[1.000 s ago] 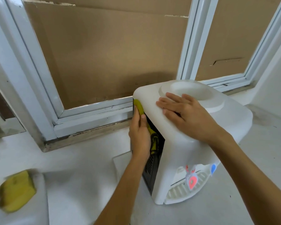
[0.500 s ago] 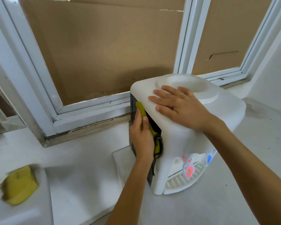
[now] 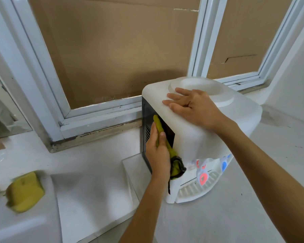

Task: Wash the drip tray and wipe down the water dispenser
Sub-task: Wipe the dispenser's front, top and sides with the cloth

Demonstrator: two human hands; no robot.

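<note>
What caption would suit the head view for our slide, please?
Left hand presses a yellow cloth against the water dispenser's dark back panel; right hand steadies its top.

The water dispenser (image 3: pixel 200 137) is white on top and front, black on the panel under the left hand (image 3: pixel 157 149), which presses a yellow cloth (image 3: pixel 161 132) with a dark edge. Beyond the grip, the taps (image 3: pixel 203 178) are red and blue. A yellow sponge (image 3: pixel 25 195) lies far left.
</note>
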